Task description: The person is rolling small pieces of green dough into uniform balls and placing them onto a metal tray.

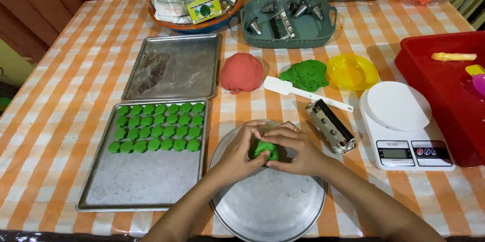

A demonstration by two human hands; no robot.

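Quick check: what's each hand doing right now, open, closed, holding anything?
Left hand: fingers closed on the green dough piece, over the round metal plate.
Right hand: fingers closed on the same dough piece.

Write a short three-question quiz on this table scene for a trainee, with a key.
1. True or false: the left hand and right hand together hold a piece of red dough.
2. Which tray holds the rows of green pieces? A) the near tray B) the far tray
3. Fill in: the white spatula lies between the red dough ball and the ____ dough pile.

Key
1. False: the dough piece in the hands is green, held over the round metal plate.
2. A
3. green
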